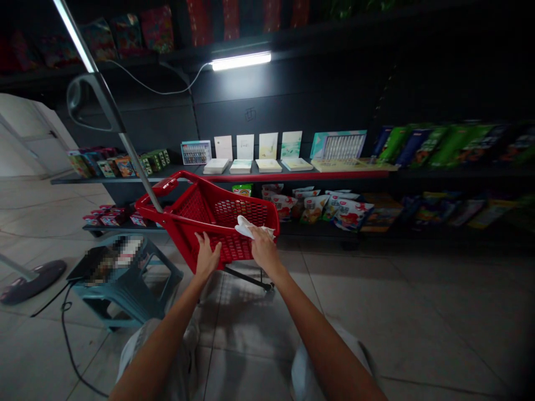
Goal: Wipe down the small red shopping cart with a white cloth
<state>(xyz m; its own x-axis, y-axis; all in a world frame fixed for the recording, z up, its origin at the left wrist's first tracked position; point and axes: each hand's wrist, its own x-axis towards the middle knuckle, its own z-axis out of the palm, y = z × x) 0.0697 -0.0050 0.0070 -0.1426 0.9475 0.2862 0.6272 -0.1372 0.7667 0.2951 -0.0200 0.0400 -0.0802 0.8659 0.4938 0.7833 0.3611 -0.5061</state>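
A red plastic shopping cart (234, 228) stands in front of me, its basket side full of small holes. My right hand (264, 249) is closed on a white cloth (246, 227), which lies over the cart's rim near its front corner. Lower on the side wall, my left hand (208, 256) has its fingers spread at the red plastic and holds nothing. Whether its fingertips press on the wall, I cannot tell. Part of the cloth is hidden under my right fingers.
A blue-grey plastic stool (125, 289) stands left of the cart, with blurred items on it. A metal pole (140, 167) rises beside the cart handle. Behind are a shelf (301, 177) of boxes and booklets, snack bags (315, 209) below, and a lit tube lamp (241, 61).
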